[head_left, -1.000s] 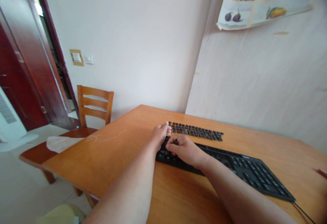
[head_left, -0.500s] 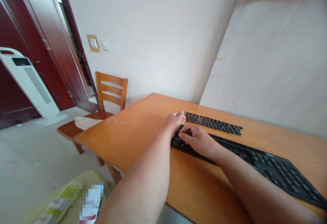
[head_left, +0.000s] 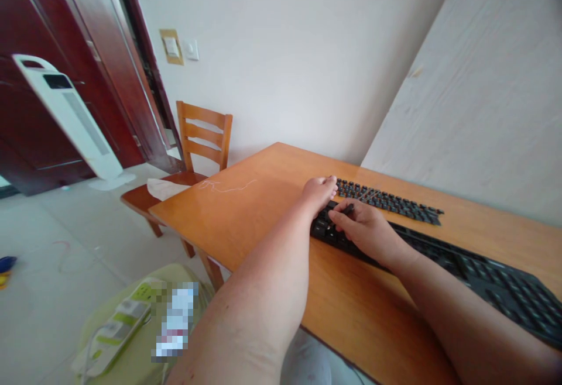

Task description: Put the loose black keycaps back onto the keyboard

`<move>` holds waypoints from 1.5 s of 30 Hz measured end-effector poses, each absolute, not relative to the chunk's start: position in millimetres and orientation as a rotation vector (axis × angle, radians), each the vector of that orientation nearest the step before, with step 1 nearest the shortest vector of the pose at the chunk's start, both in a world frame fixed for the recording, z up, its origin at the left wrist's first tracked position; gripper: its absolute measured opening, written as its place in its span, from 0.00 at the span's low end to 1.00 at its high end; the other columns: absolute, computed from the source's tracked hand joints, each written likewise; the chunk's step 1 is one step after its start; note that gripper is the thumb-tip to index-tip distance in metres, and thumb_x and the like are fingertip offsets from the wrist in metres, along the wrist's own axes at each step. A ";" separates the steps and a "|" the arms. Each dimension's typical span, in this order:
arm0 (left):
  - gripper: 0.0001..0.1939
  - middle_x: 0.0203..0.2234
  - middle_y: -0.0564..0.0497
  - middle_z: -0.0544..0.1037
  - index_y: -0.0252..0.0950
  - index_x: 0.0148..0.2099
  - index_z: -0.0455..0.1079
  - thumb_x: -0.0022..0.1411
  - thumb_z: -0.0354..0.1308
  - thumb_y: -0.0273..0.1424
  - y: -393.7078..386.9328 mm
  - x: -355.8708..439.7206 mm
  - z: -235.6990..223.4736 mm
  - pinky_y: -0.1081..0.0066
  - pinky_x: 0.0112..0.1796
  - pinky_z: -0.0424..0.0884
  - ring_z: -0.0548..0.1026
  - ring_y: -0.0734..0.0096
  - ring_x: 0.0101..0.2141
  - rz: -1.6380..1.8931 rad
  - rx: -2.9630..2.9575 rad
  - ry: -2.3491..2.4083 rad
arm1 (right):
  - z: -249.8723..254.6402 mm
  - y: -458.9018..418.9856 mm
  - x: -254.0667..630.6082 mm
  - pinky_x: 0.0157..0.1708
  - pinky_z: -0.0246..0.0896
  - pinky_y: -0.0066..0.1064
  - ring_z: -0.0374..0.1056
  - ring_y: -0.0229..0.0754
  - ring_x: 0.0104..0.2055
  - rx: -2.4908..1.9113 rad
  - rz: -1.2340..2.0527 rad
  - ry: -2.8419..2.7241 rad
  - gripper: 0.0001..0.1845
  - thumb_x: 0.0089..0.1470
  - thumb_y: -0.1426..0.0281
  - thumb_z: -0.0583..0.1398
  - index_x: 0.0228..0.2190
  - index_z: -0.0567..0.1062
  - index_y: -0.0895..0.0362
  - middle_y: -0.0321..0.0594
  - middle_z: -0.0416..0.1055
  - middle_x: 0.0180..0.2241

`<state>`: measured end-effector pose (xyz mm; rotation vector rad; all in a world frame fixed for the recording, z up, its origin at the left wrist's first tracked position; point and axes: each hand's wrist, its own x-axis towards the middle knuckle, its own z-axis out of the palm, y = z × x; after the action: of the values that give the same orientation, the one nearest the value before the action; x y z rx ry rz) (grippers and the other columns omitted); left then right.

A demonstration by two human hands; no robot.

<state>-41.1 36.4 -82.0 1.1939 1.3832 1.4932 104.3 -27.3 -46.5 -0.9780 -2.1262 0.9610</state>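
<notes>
A black keyboard lies along the table, many of its keys in place at the right end. Over its left end my right hand is closed, thumb and fingers pinching a small black piece that looks like a keycap. Just beyond the keyboard, loose black keycaps are laid out in rows. At the left end of those rows, next to the keyboard's far left corner, is my left hand with its fingers curled in. Whatever it may hold is hidden.
The wooden table meets the wall at the back, and a thin pale string lies on it. A wooden chair stands at its left end. Lower left, a power strip rests on a pale green stool.
The view has shifted, so the table and keyboard appear farther right. Both hands stay near the keyboard's left end. The black piece in my right hand shows more clearly above the fingers.
</notes>
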 end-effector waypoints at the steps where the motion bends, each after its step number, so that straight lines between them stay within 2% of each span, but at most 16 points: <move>1: 0.21 0.29 0.43 0.78 0.31 0.32 0.72 0.63 0.50 0.44 36.9 -41.4 -82.5 0.71 0.33 0.70 0.74 0.72 0.27 1.492 1.203 1.385 | -47.7 -27.6 104.2 0.19 0.51 0.27 0.58 0.35 0.19 -0.981 0.953 -2.114 0.14 0.53 0.57 0.59 0.30 0.69 0.56 0.34 0.66 0.20; 7: 0.22 0.30 0.42 0.79 0.31 0.32 0.72 0.63 0.49 0.45 37.6 -41.4 -84.2 0.70 0.35 0.70 0.75 0.70 0.29 1.469 1.252 1.408 | -52.6 -28.5 105.2 0.19 0.52 0.27 0.59 0.34 0.18 -1.003 0.956 -2.056 0.16 0.55 0.55 0.58 0.31 0.68 0.56 0.35 0.69 0.20; 18: 0.21 0.31 0.42 0.79 0.31 0.32 0.72 0.63 0.49 0.43 35.2 -39.9 -82.6 0.70 0.33 0.70 0.74 0.71 0.28 1.479 1.271 1.402 | -49.6 -30.0 104.0 0.20 0.55 0.28 0.60 0.35 0.18 -0.993 0.974 -2.008 0.18 0.55 0.56 0.57 0.23 0.68 0.56 0.36 0.67 0.18; 26: 0.20 0.32 0.42 0.79 0.31 0.33 0.73 0.63 0.50 0.43 32.9 -40.0 -80.9 0.70 0.34 0.71 0.75 0.70 0.29 1.481 1.246 1.399 | -53.2 -28.2 103.5 0.23 0.58 0.29 0.63 0.35 0.20 -0.971 0.986 -1.963 0.18 0.55 0.55 0.58 0.23 0.69 0.57 0.38 0.69 0.21; 37: 0.19 0.31 0.43 0.79 0.32 0.30 0.71 0.63 0.51 0.42 26.3 -39.0 -75.1 0.71 0.33 0.70 0.74 0.71 0.29 1.504 1.199 1.376 | -50.4 -31.1 100.2 0.20 0.55 0.27 0.62 0.34 0.18 -0.965 1.123 -1.866 0.15 0.54 0.58 0.59 0.27 0.66 0.56 0.34 0.68 0.20; 45: 0.20 0.28 0.44 0.78 0.32 0.31 0.72 0.61 0.51 0.44 29.5 -43.1 -80.0 0.71 0.33 0.69 0.74 0.70 0.27 1.490 1.276 1.402 | -50.7 -19.2 105.7 0.19 0.53 0.25 0.60 0.32 0.18 -1.009 1.226 -1.569 0.15 0.50 0.58 0.62 0.29 0.67 0.57 0.34 0.68 0.20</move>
<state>-43.1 29.5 -80.0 1.2762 1.4015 1.4901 105.7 -19.2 -50.7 -1.0086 -1.5690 1.2261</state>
